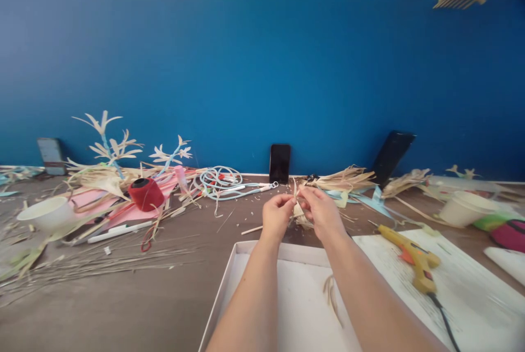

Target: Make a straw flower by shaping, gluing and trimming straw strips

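My left hand [277,215] and my right hand [320,211] meet above the far edge of a shallow white box [246,270]. Both pinch the same thin pale straw strip [295,190], whose tip sticks up between the fingers. A small clump of straw scraps [302,221] lies on the table just under the hands. Another curled strip [330,293] lies inside the box between my forearms.
A yellow glue gun [412,256] rests on a white board [471,292] at the right. Behind it are a white cup [463,208], straw bundles [344,179] and two leaning phones [279,162] [391,156]. On the left are a red thread spool [145,193], a white bowl [47,212], coiled cable [219,181] and straw flowers [110,147].
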The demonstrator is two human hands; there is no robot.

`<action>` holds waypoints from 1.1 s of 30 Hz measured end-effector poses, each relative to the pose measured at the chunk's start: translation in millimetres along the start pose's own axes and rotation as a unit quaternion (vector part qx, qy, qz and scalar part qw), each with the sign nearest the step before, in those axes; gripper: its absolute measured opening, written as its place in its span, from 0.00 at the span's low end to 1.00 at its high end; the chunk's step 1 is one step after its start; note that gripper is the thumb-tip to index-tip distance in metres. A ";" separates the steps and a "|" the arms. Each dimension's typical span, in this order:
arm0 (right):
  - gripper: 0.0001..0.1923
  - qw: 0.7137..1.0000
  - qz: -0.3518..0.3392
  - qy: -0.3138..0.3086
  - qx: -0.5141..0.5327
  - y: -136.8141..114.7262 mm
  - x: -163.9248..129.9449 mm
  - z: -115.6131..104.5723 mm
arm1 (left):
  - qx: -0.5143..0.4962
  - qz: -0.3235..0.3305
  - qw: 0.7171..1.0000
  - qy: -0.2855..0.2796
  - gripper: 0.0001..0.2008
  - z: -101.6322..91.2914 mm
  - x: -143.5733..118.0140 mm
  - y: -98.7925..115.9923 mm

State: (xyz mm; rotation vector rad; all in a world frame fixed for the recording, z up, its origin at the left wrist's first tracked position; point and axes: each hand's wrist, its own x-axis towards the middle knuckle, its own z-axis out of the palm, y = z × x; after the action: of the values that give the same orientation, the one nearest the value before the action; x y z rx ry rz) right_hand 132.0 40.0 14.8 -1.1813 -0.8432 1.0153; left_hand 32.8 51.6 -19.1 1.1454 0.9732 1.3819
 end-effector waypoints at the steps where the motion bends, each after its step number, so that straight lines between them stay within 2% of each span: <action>1: 0.16 1.000 0.002 0.003 0.000 0.0 0.1 -0.2 | 0.003 0.002 1.000 -0.002 0.12 0.1 0.0 -0.2; 12: 0.14 1.000 0.010 0.022 0.004 -0.9 0.5 -1.0 | 0.017 -0.001 1.000 -0.004 0.12 0.1 0.2 -0.3; 33: 0.14 1.000 -0.001 0.013 0.003 1.1 1.7 -4.2 | 0.016 0.009 1.000 -0.005 0.12 -0.7 -1.0 1.6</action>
State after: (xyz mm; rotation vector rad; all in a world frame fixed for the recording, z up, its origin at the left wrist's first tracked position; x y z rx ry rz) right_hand 136.3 40.4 13.0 -1.1866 -0.8211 0.9976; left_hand 31.8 50.4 -17.9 1.1869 0.9840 1.3785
